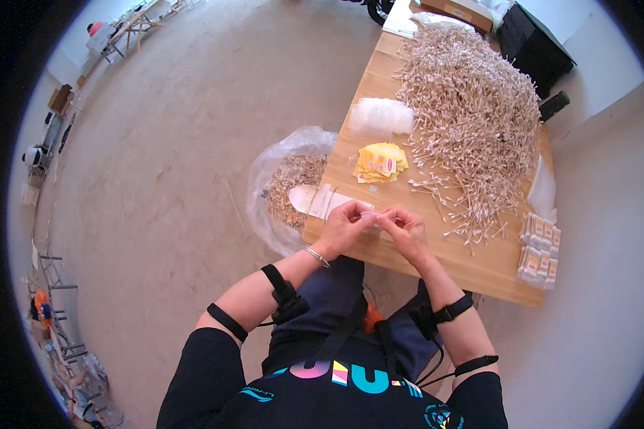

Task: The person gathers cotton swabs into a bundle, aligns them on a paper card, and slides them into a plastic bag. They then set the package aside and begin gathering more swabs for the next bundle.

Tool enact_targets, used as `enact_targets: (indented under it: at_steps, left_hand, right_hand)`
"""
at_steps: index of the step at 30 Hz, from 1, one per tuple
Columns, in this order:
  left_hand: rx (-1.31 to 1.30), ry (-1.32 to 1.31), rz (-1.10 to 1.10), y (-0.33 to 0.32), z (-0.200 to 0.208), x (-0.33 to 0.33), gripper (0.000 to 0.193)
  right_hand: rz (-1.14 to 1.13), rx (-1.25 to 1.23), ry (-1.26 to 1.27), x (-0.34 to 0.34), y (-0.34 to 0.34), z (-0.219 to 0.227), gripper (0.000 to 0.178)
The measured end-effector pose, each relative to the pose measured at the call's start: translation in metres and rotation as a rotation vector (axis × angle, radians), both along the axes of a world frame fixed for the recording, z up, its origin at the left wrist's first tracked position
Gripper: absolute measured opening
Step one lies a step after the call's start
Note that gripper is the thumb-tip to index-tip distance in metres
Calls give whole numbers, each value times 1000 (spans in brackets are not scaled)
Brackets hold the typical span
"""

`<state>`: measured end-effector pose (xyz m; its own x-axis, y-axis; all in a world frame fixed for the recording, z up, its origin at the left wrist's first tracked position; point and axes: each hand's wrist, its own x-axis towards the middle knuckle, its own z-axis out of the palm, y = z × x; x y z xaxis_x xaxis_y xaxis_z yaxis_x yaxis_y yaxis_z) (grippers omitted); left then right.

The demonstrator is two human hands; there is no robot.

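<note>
Close to the table's near edge, my left hand (pixel 345 225) and my right hand (pixel 406 230) meet with thumbs and fingers pinched together. Something small and whitish shows between the fingertips, too hidden to name. Beside my left hand, a white strip (pixel 336 200) with a rounded end sticks out past the table's left edge, a thin dark band or wire across it. Just beyond my hands sits a loose stack of yellow printed cards (pixel 381 163). Behind the cards is a pile of clear plastic bags (pixel 381 118). A large heap of cotton swabs (pixel 469 114) spreads over the right side.
A clear plastic sack (pixel 263 179) of swabs stands on the floor against the wooden table's (pixel 472 275) left side. Filled small packs (pixel 539 250) are stacked at the right edge. Beyond the heap stand a black box (pixel 533 46) and a cardboard box (pixel 458 11), near the wall.
</note>
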<state>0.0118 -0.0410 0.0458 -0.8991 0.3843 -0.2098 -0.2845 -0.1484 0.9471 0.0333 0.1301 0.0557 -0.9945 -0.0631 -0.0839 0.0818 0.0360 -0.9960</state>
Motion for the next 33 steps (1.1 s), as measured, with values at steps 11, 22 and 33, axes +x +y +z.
enact_targets:
  at_steps: [11, 22, 33]
  left_hand:
    - [67, 5, -105, -11, -20, -16, 10]
    - [-69, 349, -119, -13, -12, 1, 35]
    - [-374, 497, -60, -14, -11, 1, 28]
  right_hand:
    - [132, -59, -16, -7, 2, -8, 9]
    - [121, 75, 102, 4, 10, -5, 25]
    - [97, 379, 42, 8, 6, -5, 31]
